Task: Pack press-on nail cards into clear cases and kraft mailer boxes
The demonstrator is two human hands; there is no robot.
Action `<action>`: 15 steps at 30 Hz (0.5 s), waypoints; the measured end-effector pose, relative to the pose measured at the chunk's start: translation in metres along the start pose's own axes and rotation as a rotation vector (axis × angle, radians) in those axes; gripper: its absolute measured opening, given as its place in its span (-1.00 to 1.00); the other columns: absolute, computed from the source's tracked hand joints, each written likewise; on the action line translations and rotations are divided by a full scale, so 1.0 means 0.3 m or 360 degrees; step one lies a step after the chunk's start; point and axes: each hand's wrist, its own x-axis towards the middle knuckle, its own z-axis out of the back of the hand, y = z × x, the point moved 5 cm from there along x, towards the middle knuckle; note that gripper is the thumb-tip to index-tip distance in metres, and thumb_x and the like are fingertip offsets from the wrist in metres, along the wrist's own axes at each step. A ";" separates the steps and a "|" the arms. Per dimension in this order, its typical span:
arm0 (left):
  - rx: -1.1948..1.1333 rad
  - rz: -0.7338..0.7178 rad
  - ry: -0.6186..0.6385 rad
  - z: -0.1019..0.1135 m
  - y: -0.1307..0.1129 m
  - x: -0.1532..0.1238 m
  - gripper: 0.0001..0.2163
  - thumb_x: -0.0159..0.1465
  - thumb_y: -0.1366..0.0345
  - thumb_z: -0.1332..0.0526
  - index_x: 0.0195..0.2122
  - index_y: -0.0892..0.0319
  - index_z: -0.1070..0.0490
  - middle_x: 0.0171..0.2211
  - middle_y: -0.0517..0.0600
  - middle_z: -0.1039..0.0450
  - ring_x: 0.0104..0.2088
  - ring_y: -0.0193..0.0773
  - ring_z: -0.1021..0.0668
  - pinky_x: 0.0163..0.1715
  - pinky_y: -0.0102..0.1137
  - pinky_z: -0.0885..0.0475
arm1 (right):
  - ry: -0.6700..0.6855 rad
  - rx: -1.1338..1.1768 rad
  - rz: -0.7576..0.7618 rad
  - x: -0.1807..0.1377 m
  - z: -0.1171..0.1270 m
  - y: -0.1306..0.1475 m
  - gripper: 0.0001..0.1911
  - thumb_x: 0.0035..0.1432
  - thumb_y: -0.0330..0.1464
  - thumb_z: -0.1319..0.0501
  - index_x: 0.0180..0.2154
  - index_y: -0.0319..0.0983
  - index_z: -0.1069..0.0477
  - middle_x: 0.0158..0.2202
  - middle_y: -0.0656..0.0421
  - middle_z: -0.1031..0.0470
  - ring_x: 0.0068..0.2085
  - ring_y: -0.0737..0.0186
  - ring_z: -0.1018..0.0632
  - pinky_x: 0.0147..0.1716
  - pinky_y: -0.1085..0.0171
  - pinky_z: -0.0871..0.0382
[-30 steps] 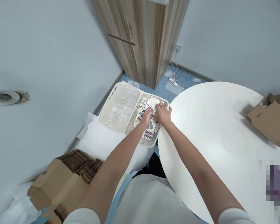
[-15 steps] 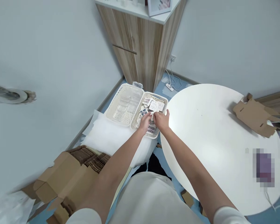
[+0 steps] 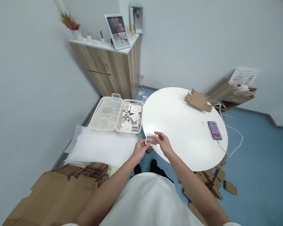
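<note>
A small white card of press-on nails (image 3: 151, 139), in pinkish-brown tones, is held between my two hands in front of my body, near the round table's edge. My left hand (image 3: 140, 148) grips its lower left corner with thumb and fingers. At the card's right side, my right hand (image 3: 163, 142) pinches the edge. Beyond them on the left sits a white perforated basket (image 3: 119, 126) holding many more nail cards (image 3: 131, 118). Beside it stands another white basket (image 3: 94, 123) with clear plastic boxes (image 3: 110, 111) in it.
A white round table (image 3: 179, 131) bears an unfolded cardboard box (image 3: 199, 100) and a blurred purple object (image 3: 214, 130). White foam sheets (image 3: 101, 146) lie before the baskets. Flattened cartons (image 3: 49, 194) are at lower left, small boxes (image 3: 217, 182) on the floor. A wooden cabinet (image 3: 118, 72) stands behind.
My hands have come out of the card basket and back toward my body, now holding one nail card. The view has swung to the right and up.
</note>
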 end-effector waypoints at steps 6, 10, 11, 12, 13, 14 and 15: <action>0.0073 0.0069 0.0205 -0.207 0.030 -0.023 -0.70 -0.02 0.10 -0.27 -0.39 0.25 -0.39 -0.39 0.05 -0.50 -0.35 -0.22 -0.54 -0.29 -0.34 -0.39 | -0.0117 0.0182 -0.0007 -0.147 0.224 0.011 -0.66 -0.11 -0.19 -0.23 -0.27 -0.22 -0.39 -0.39 0.15 -0.45 -0.40 0.32 -0.44 -0.36 0.27 -0.33; 0.0171 0.0054 0.0319 -0.353 0.054 -0.014 -0.69 -0.03 0.12 -0.27 -0.33 0.23 -0.40 -0.34 0.05 -0.49 -0.30 -0.21 -0.54 -0.26 -0.35 -0.38 | -0.0289 0.0217 -0.0003 -0.210 0.400 -0.015 -0.65 -0.16 -0.20 -0.26 -0.29 -0.23 -0.40 -0.39 0.14 -0.47 -0.40 0.29 -0.45 -0.37 0.24 -0.35; 0.0187 0.0064 0.0298 -0.382 0.062 -0.010 -0.67 -0.02 0.11 -0.27 -0.29 0.21 -0.39 -0.32 0.05 -0.49 -0.29 -0.21 -0.54 -0.26 -0.35 -0.38 | -0.0322 0.0226 -0.0003 -0.221 0.443 -0.024 -0.65 -0.16 -0.20 -0.26 -0.28 -0.23 -0.41 -0.41 0.14 -0.47 -0.39 0.28 -0.45 -0.37 0.24 -0.35; 0.0204 0.0079 0.0264 -0.408 0.071 -0.006 -0.66 -0.02 0.10 -0.26 -0.26 0.20 -0.39 -0.32 0.04 -0.49 -0.29 -0.23 -0.54 -0.28 -0.36 -0.39 | -0.0348 0.0231 -0.0002 -0.228 0.484 -0.033 -0.64 -0.17 -0.20 -0.26 -0.28 -0.23 -0.41 -0.43 0.15 -0.46 -0.40 0.28 -0.46 -0.37 0.24 -0.35; 0.0224 0.0093 0.0236 -0.433 0.079 0.000 -0.65 -0.01 0.10 -0.25 -0.25 0.19 -0.38 -0.32 0.04 -0.48 -0.30 -0.24 -0.54 -0.29 -0.37 -0.39 | -0.0359 0.0232 -0.0002 -0.233 0.523 -0.042 -0.64 -0.17 -0.20 -0.26 -0.28 -0.23 -0.41 -0.44 0.16 -0.46 -0.40 0.28 -0.46 -0.37 0.24 -0.35; 0.0250 0.0103 0.0223 -0.458 0.088 0.006 -0.65 -0.01 0.09 -0.25 -0.25 0.19 -0.38 -0.34 0.03 -0.48 -0.31 -0.25 -0.54 -0.30 -0.37 -0.39 | -0.0355 0.0232 -0.0003 -0.236 0.557 -0.051 -0.64 -0.17 -0.20 -0.26 -0.28 -0.24 -0.41 -0.46 0.16 -0.46 -0.40 0.28 -0.46 -0.37 0.23 -0.36; 0.0282 0.0109 0.0223 -0.483 0.095 0.012 -0.66 -0.01 0.09 -0.25 -0.28 0.20 -0.39 -0.36 0.03 -0.48 -0.32 -0.25 -0.54 -0.31 -0.37 -0.39 | -0.0343 0.0234 -0.0006 -0.236 0.588 -0.060 -0.64 -0.17 -0.20 -0.27 -0.29 -0.23 -0.42 -0.47 0.17 -0.46 -0.41 0.28 -0.46 -0.38 0.23 -0.36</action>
